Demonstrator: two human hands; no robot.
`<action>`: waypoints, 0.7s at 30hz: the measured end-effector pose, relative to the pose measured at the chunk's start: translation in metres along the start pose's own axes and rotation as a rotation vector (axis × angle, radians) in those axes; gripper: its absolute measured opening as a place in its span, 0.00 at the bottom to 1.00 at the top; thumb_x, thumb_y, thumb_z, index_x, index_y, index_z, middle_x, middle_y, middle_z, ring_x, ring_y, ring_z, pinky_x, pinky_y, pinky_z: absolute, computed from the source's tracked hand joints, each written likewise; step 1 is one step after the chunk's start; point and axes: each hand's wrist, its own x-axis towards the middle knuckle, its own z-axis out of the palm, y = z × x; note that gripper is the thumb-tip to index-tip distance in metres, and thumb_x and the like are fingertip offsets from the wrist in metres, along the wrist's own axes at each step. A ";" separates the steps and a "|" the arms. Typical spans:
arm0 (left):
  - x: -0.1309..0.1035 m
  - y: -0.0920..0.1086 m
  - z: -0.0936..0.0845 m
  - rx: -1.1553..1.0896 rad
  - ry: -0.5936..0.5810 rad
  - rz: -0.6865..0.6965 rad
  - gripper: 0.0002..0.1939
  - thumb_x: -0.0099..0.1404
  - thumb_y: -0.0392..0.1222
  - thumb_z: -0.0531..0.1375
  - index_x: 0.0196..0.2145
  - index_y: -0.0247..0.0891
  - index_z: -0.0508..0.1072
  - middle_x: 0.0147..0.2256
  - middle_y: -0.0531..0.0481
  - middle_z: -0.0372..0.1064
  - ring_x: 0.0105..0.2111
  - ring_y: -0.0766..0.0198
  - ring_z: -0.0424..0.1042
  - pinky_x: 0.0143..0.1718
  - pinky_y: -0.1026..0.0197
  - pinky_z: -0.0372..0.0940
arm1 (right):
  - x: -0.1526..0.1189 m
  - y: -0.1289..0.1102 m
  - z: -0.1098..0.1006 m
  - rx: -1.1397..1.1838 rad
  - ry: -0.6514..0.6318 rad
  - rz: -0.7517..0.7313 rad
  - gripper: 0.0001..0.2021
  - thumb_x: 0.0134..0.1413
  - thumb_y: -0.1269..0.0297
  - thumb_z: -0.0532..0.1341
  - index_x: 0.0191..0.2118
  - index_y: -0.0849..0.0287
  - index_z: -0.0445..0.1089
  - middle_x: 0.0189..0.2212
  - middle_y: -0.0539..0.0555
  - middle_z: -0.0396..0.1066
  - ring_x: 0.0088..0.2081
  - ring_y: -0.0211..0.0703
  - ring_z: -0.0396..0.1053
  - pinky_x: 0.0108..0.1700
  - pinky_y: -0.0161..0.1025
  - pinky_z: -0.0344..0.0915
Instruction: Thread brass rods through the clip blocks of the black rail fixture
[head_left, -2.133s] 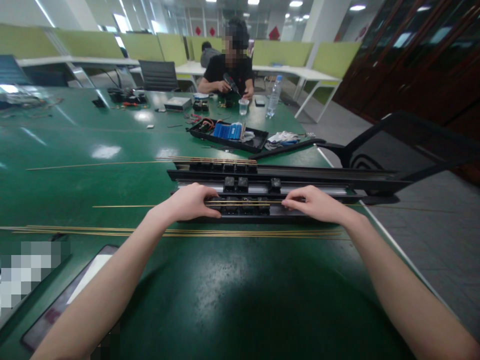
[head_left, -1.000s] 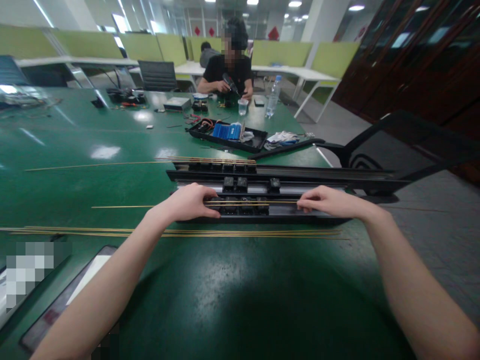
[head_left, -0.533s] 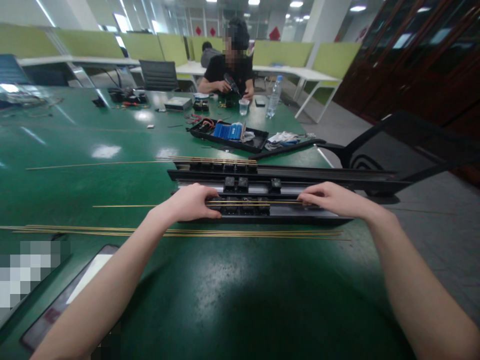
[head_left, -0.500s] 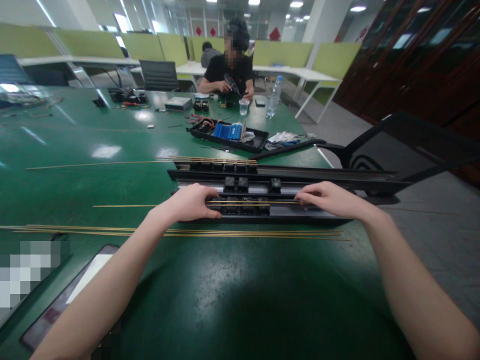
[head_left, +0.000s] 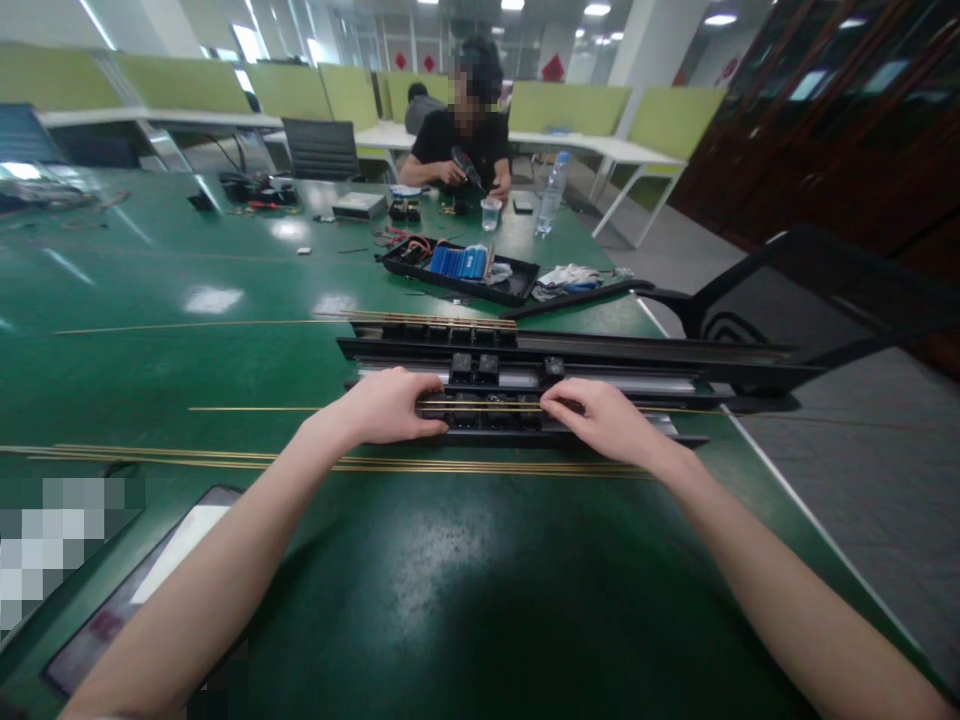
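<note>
My left hand (head_left: 390, 405) grips the left end of a row of black blocks (head_left: 496, 415) in the nearest black rail (head_left: 600, 440), thumb on the near side and fingers on the far side. Thin brass-coloured rods (head_left: 251, 409) run lengthwise over these blocks and stick out past both ends. With thumb and forefinger together, my right hand (head_left: 600, 412) pinches a rod just right of the blocks. Behind lies a second rail with three spaced black blocks (head_left: 487, 369). A farther rail (head_left: 645, 345) carries more blocks and rods.
Loose rods (head_left: 450, 467) lie in front of the rails. A phone (head_left: 120, 620) rests at lower left. Beyond are a black tray (head_left: 517, 290), gloves (head_left: 574, 280), a cup (head_left: 490, 212) and a bottle (head_left: 553, 195). A person opposite holds a power drill (head_left: 469, 168). A chair (head_left: 817, 290) stands right.
My right hand has slid left along the rod, up to the right end of the block row. The left hand keeps its place on the blocks.
</note>
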 end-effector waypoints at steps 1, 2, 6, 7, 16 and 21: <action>0.000 0.001 0.000 0.009 0.001 -0.002 0.26 0.60 0.62 0.59 0.49 0.45 0.75 0.41 0.47 0.79 0.39 0.52 0.78 0.39 0.57 0.68 | 0.000 0.000 0.000 -0.002 0.002 0.002 0.13 0.67 0.58 0.55 0.40 0.56 0.76 0.38 0.54 0.78 0.39 0.48 0.74 0.42 0.42 0.65; 0.000 0.002 -0.001 0.016 0.002 -0.002 0.26 0.60 0.62 0.59 0.49 0.45 0.75 0.41 0.46 0.79 0.39 0.52 0.78 0.39 0.57 0.68 | 0.000 0.001 0.001 -0.006 0.003 0.003 0.13 0.67 0.58 0.55 0.40 0.56 0.75 0.37 0.54 0.78 0.39 0.48 0.74 0.42 0.41 0.65; 0.000 0.002 -0.001 0.026 0.001 0.001 0.26 0.61 0.63 0.58 0.50 0.44 0.75 0.41 0.46 0.79 0.39 0.51 0.78 0.38 0.57 0.68 | -0.001 0.001 0.002 -0.016 0.001 0.003 0.13 0.67 0.58 0.54 0.40 0.55 0.75 0.36 0.54 0.78 0.38 0.48 0.73 0.41 0.41 0.64; 0.000 0.002 -0.001 0.026 0.002 0.001 0.27 0.61 0.63 0.58 0.50 0.45 0.75 0.41 0.46 0.79 0.39 0.50 0.78 0.38 0.56 0.68 | -0.001 0.001 0.002 -0.016 -0.001 0.003 0.13 0.67 0.58 0.54 0.40 0.56 0.75 0.36 0.54 0.78 0.38 0.48 0.73 0.41 0.41 0.64; 0.001 -0.002 0.001 -0.013 0.008 -0.001 0.26 0.60 0.63 0.59 0.49 0.44 0.74 0.41 0.47 0.79 0.38 0.51 0.78 0.37 0.57 0.67 | -0.001 0.001 -0.001 -0.006 -0.011 0.016 0.13 0.67 0.57 0.55 0.39 0.55 0.76 0.36 0.53 0.78 0.37 0.47 0.74 0.39 0.40 0.62; 0.000 -0.001 0.000 -0.043 -0.003 0.000 0.24 0.60 0.62 0.60 0.46 0.45 0.75 0.40 0.48 0.79 0.37 0.53 0.77 0.36 0.58 0.67 | -0.001 0.001 -0.003 -0.007 -0.024 0.026 0.13 0.67 0.57 0.55 0.39 0.55 0.76 0.35 0.53 0.79 0.37 0.47 0.74 0.39 0.39 0.62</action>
